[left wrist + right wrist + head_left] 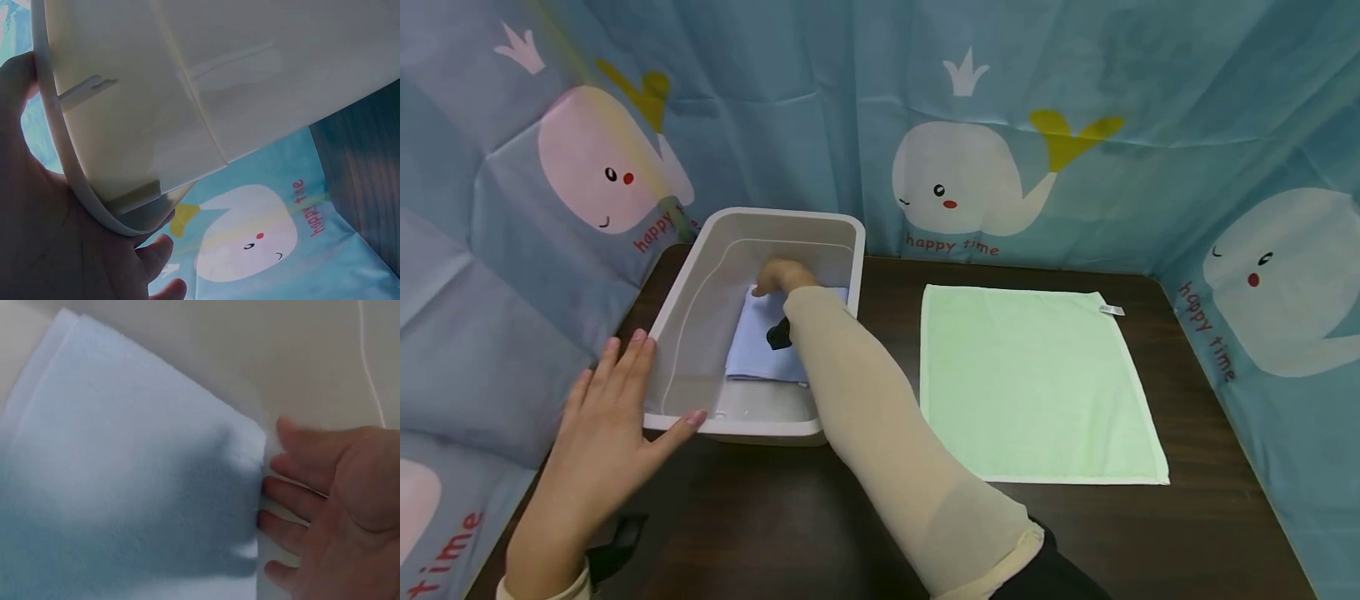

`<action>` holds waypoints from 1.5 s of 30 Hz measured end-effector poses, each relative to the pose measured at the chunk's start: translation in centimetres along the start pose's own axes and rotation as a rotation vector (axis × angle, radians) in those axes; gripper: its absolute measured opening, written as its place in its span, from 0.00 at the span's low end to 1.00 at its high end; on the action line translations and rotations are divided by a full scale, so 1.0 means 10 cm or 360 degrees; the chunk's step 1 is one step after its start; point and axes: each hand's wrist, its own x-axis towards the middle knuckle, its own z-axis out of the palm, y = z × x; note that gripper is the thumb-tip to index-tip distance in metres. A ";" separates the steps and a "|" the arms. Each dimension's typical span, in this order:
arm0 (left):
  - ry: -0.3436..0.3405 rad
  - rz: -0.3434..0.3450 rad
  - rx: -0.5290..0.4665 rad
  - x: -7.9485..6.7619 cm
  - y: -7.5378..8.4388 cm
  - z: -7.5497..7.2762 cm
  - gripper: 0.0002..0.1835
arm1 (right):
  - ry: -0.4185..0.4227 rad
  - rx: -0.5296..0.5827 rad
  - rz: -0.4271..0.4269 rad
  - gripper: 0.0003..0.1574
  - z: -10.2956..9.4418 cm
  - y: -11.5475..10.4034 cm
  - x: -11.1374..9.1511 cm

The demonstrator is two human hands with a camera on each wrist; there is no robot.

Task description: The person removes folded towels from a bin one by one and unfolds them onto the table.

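Observation:
A folded light-blue towel (pixel 756 354) lies on the floor of a pale grey plastic basin (pixel 730 426). My right hand (pixel 784 275) reaches down into the basin, at the towel's far edge. In the right wrist view, the fingertips of that hand (pixel 350 494) sit right along one edge of the blue towel (pixel 125 444), with nothing gripped. With its fingers straight, my left hand (pixel 601 442) rests against the basin's near-left corner, the thumb at the front rim. Seen from the left wrist, this hand (pixel 69 237) spans the basin's rim (pixel 69 147) from below.
A light-green towel (pixel 1037 383) with a small white tag (pixel 1112 310) lies spread flat on the dark wooden table (pixel 760 517), right of the basin. A blue curtain (pixel 820 108) printed with whales hangs behind the table and along both sides.

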 end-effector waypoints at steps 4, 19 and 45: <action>0.0004 0.0001 -0.0011 0.01 0.00 0.02 0.56 | -0.0031 -0.0178 -0.0225 0.06 0.09 0.12 0.50; 0.0015 -0.0022 -0.0001 -0.01 -0.01 0.02 0.56 | -0.0030 -0.0335 -0.0320 0.18 -0.08 0.02 0.08; 0.0057 -0.0052 -0.0013 -0.03 0.00 0.03 0.56 | -0.0402 0.0243 -0.0183 0.21 -0.07 -0.04 0.01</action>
